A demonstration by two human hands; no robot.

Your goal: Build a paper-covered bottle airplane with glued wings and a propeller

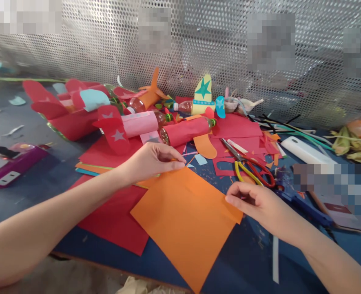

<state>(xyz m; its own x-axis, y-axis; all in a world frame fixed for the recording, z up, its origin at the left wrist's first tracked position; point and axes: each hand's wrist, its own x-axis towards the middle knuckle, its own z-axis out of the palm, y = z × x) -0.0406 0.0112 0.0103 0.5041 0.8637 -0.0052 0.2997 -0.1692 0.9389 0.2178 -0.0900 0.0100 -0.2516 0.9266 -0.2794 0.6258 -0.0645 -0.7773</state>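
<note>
An orange paper sheet (183, 220) lies on the blue table, over a red sheet (116, 216). My left hand (151, 161) pinches the orange sheet's far corner between thumb and fingers. My right hand (256, 202) pinches the sheet's right corner, where the paper is folded over. Both hands are closed on the paper. Scissors (247, 163) with red and yellow handles lie just beyond my right hand.
Several bottle-and-paper planes (180, 130) stand at the back against a perforated metal wall (198, 61). Red paper scraps (241, 134), a blue glue gun (302, 202), a white tube (302, 151) and a purple box (13, 167) lie around. The table edge (107, 265) runs near me.
</note>
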